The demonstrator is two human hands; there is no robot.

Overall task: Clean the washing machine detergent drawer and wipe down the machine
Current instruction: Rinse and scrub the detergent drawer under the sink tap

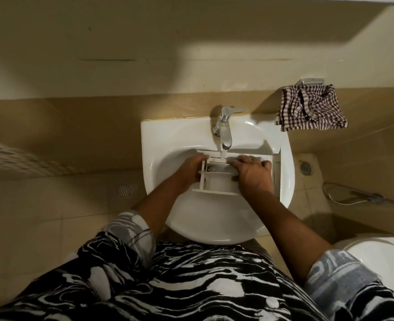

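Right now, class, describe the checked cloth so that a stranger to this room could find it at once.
Start at the white sink. Just past its far right corner, a metal holder is fixed above. The cloth hangs from it, crumpled, the only brown-and-white checked thing in view.

Drawer (216,181) in the sink (214,228) under the tap (225,126) — cloth (311,110) hangs right, seemingly on a rail (311,81).
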